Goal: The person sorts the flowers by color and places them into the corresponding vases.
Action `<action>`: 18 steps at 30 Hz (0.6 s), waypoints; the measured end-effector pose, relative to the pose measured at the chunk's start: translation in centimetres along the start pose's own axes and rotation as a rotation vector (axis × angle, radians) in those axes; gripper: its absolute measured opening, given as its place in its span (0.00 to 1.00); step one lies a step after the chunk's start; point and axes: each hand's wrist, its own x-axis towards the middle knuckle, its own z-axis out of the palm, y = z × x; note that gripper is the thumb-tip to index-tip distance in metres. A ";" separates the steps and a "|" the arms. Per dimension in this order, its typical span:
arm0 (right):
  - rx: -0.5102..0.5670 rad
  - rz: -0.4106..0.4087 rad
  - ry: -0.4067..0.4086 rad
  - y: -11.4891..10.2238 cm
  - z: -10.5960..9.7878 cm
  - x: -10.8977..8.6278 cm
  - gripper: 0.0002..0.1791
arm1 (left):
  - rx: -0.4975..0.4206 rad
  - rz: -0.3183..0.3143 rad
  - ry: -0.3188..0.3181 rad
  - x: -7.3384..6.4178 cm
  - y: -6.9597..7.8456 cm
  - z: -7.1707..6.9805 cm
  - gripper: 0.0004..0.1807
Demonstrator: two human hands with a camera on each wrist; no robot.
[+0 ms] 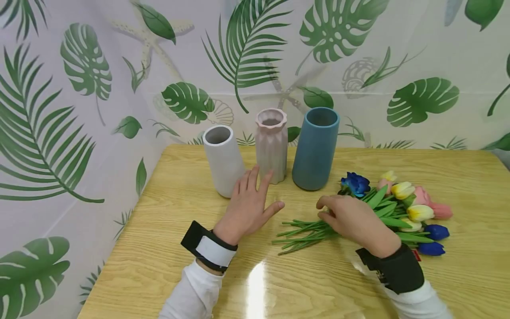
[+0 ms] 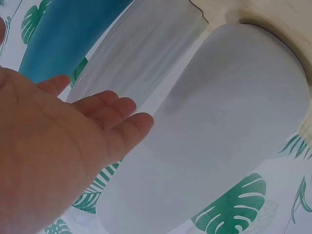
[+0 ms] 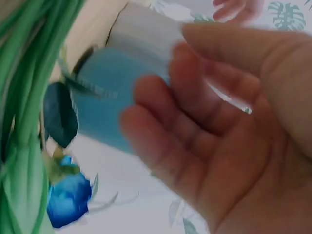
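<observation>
In the head view my left hand (image 1: pixel 248 206) is stretched out with straight, spread fingers. It is nearest the white vase (image 1: pixel 225 164) and the pink fluted vase (image 1: pixel 272 153); whether it touches either I cannot tell. The left wrist view shows its fingertips in front of the white vase (image 2: pixel 209 131), holding nothing. My right hand (image 1: pixel 356 221) hovers over the stems (image 1: pixel 304 235) of a bunch of artificial flowers. In the right wrist view its fingers (image 3: pixel 151 97) are loosely bent with nothing between them, and a blue flower (image 3: pixel 70 200) lies beyond.
A teal vase (image 1: pixel 316 150) stands right of the pink one, all three upright along the back of the wooden table (image 1: pixel 151 248). Yellow tulips (image 1: pixel 420 213), pink blooms (image 1: pixel 422 195) and blue tulips (image 1: pixel 437 232) point right. A leaf-print cloth (image 1: pixel 271 53) hangs behind.
</observation>
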 end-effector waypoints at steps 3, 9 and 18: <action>0.015 -0.014 -0.157 -0.3 0.6 0.3 0.10 | -0.003 0.001 0.002 0.0 0.0 -0.1 0.41; 0.029 0.008 -0.293 -0.8 2.0 0.7 0.09 | 0.007 0.005 0.004 0.1 -0.2 -0.3 0.41; 0.077 0.011 -0.336 -0.7 2.0 0.7 0.04 | 0.005 0.009 -0.004 0.2 0.0 -0.3 0.41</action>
